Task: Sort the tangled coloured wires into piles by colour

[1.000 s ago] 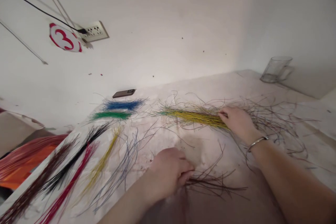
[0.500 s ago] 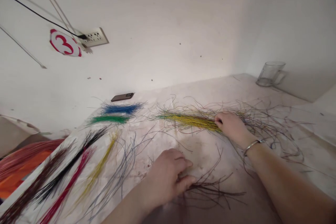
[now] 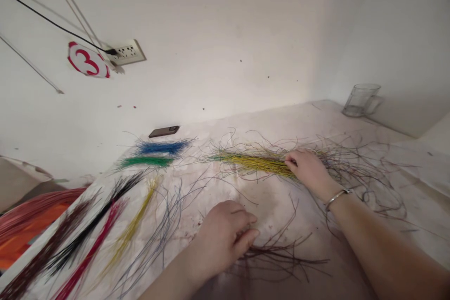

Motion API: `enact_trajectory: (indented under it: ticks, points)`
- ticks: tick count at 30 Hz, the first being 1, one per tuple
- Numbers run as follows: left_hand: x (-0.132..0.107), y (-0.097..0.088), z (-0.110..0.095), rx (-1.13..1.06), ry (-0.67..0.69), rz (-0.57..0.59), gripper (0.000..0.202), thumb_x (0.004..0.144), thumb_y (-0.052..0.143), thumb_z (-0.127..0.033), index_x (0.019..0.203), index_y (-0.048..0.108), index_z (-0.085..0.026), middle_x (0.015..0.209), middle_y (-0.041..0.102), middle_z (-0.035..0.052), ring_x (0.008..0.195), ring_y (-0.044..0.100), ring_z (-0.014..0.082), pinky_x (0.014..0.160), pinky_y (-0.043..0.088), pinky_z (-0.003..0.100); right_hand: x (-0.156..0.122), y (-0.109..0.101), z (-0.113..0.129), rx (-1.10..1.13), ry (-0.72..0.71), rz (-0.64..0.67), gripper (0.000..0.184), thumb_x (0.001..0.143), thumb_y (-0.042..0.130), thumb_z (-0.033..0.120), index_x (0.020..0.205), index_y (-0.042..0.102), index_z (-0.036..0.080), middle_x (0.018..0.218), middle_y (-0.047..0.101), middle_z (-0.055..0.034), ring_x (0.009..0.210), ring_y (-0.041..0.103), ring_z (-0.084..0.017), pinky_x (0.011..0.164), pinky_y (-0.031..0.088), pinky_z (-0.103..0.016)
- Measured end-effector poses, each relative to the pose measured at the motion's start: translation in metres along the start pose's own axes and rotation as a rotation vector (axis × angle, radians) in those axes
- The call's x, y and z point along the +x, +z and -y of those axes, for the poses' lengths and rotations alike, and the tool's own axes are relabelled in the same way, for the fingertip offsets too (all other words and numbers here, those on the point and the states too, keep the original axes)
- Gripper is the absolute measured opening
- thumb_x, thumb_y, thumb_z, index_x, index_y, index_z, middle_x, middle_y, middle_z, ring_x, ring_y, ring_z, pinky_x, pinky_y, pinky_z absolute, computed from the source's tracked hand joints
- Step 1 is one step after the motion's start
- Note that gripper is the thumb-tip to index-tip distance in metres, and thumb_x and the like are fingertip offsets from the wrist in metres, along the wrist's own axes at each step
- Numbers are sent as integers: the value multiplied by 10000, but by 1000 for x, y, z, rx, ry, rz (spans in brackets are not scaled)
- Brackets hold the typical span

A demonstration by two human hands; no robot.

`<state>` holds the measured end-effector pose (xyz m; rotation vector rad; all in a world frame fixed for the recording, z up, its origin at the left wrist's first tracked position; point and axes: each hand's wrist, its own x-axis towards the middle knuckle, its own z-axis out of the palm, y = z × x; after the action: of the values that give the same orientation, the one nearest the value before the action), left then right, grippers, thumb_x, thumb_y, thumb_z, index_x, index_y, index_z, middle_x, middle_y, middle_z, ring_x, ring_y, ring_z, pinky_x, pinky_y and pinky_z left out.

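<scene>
My right hand [image 3: 309, 168] is closed in a pinch at the right end of a long pile of thin yellow wires [image 3: 258, 162]. Which strands lie between its fingertips is hidden. Beyond that hand spreads a tangle of loose multicoloured wires [image 3: 355, 164]. Nearer to me, my left hand [image 3: 227, 229] hovers low over the cloth, fingers curled and thumb apart, with nothing visible between them. Just beside its thumb lies a loose sheaf of dark brown wires [image 3: 281, 258].
Sorted bundles lie on the left: blue wires [image 3: 163, 146], green wires [image 3: 147, 162], black wires [image 3: 100, 215], red wires [image 3: 94, 248] and brown wires [image 3: 52, 248]. A phone [image 3: 164, 131] rests by the wall; a glass mug [image 3: 360, 101] stands in the back right corner.
My right hand has shifted very slightly left along the yellow wires. My left hand has barely moved, its thumb a little further back from the brown wires.
</scene>
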<state>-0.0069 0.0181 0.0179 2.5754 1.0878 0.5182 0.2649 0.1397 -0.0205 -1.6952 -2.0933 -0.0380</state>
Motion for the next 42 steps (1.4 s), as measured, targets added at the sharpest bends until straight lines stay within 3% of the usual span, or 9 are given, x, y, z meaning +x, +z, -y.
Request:
enact_trajectory:
  ticks: [6, 12, 20, 36, 42]
  points:
    - [0, 0, 0, -3, -3, 6, 180, 890, 524, -271, 962, 664, -183, 786, 649, 54, 786, 594, 197, 697, 450, 310, -1, -4, 6, 62, 10, -134, 120, 828, 512, 173, 786, 624, 174, 811, 642, -65, 779, 569, -199, 717, 411, -301]
    - [1, 1, 0, 8, -4, 9, 170, 884, 530, -263, 940, 670, -186, 773, 643, 49, 775, 593, 190, 686, 450, 297, -3, 4, 5, -70, -24, 77, 161, 840, 541, 212, 834, 696, 170, 820, 669, -91, 754, 597, -203, 690, 405, -307]
    - [2, 2, 1, -6, -13, 21, 159, 881, 536, -255, 932, 669, -184, 770, 646, 49, 773, 591, 192, 688, 438, 294, -3, 4, 4, -45, 67, 86, 127, 812, 527, 170, 747, 634, 190, 776, 645, -55, 720, 577, -187, 620, 355, -283]
    - [2, 0, -1, -27, -15, 28, 162, 882, 538, -250, 946, 671, -183, 774, 648, 46, 770, 583, 189, 679, 422, 295, 0, 0, 8, 242, 126, -130, 109, 802, 491, 268, 744, 547, 194, 739, 625, -50, 670, 560, -178, 621, 389, -284]
    - [1, 0, 0, -32, -10, 26, 153, 881, 536, -243, 931, 665, -178, 769, 643, 42, 766, 581, 184, 682, 413, 292, 0, -2, 11, 251, 82, -207, 20, 745, 506, 191, 744, 523, 200, 755, 616, -46, 689, 562, -180, 622, 398, -280]
